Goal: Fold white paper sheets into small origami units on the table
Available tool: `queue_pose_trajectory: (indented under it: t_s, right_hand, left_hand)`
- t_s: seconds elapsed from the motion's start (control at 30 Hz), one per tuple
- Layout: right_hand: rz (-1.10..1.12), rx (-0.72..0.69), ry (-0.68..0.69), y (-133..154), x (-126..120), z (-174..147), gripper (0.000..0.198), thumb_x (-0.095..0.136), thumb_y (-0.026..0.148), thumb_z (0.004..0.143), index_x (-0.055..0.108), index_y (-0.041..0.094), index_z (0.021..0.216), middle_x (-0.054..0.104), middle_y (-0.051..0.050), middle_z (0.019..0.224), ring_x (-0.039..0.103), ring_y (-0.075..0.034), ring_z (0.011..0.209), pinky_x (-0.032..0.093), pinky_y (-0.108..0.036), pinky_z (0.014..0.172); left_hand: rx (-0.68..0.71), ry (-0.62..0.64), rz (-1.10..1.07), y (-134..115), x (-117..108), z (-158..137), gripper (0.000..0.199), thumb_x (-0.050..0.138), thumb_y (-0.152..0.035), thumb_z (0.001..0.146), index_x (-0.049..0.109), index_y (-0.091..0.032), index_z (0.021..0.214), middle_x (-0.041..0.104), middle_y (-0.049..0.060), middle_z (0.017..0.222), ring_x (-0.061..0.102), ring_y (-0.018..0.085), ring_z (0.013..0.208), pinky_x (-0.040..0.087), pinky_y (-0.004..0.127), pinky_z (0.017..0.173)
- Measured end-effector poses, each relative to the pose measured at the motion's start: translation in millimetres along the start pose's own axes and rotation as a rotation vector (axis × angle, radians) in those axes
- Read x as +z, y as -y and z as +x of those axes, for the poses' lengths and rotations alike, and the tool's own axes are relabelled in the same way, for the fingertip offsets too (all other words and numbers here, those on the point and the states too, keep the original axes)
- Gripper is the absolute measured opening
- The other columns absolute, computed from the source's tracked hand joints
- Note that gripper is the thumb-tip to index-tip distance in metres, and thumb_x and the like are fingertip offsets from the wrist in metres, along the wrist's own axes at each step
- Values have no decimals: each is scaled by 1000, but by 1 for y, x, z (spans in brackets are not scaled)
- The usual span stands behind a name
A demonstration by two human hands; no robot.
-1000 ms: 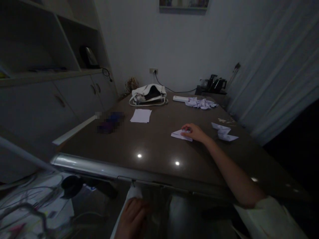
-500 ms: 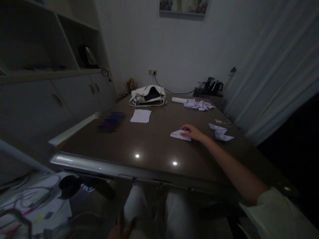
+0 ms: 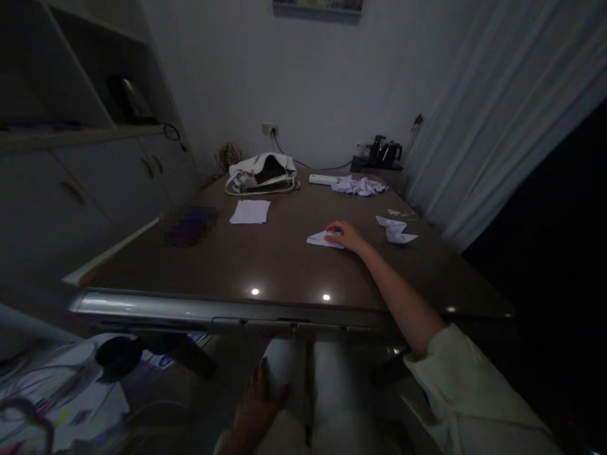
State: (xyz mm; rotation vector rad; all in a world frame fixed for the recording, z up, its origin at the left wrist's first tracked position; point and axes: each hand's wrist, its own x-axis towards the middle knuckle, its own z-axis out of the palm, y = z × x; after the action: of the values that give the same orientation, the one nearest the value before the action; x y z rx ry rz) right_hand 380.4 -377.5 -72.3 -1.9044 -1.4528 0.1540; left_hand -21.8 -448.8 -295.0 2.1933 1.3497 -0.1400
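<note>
My right hand [image 3: 348, 236] is closed on a piece of folded white paper [image 3: 318, 238] lying on the brown table [image 3: 279, 268]. Its thumb and fingers cover the right part of the paper, whose pointed end shows on the left. Below the table edge, my left hand [image 3: 260, 399] lies on my left leg with its fingers apart and nothing in them. To the right of my right hand are folded paper pieces [image 3: 396, 230]. A stack of white paper sheets [image 3: 250, 212] lies left of the paper I hold.
A white bag [image 3: 263, 173] stands at the table's back, with a white box-like strip [image 3: 323, 179] and a pile of folded papers [image 3: 359, 185] to its right. Small pale bits [image 3: 401, 214] lie near the right edge. A blurred dark object [image 3: 191, 226] is at left.
My view has shifted, so the table things appear further left and higher. My left hand has come further into view on my leg. The right hand keeps hold of the folded paper.
</note>
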Motion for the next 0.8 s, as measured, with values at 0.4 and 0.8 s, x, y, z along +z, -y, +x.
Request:
queue_pose_trajectory:
  t_s: [0.4,0.8]
  right_hand:
    - [14,-7,1,-9,-1,4,27,76,27,72,69,18,97,66,-4,97,60,-17,90,45,-29,80]
    - [-28,41,51,-10,-11,6,33,77,30,74,68,21,104,65,-4,100,60,-18,94,45,-31,84]
  left_hand:
    - [185,47,191,-59,4,12,86,47,-50,85,17,-2,150,32,20,152,38,30,136,37,37,106]
    - [387,49,245,-136,28,44,53,65,-37,84,54,-12,130,51,19,136,46,35,129,34,49,109]
